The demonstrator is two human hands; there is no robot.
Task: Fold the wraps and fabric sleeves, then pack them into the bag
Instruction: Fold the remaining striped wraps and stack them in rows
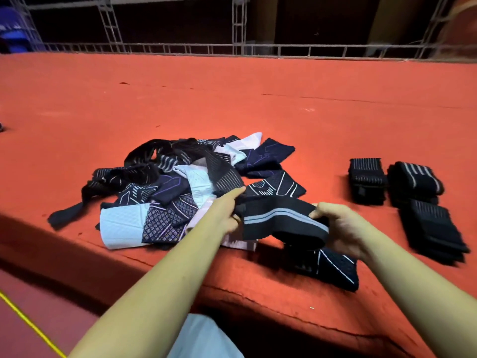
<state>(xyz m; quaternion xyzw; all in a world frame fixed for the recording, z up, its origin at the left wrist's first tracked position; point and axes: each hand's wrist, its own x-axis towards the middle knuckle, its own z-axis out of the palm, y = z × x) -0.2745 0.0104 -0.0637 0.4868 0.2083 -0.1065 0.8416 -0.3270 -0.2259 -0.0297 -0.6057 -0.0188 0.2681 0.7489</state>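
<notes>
The black elastic wrap with grey stripes stretches left-to-right beside the tangled fabric pile — left hand and right hand each pinching an end.

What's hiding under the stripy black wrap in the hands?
Under the stripy wrap lies a dark sleeve with white lines, on the red surface. Its far part is covered by the wrap and the right hand.

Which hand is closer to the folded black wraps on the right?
Right. The right hand holds one end of the striped wrap just left of the folded wraps; the left hand holds the other end, farther off beside the loose pile.
</notes>
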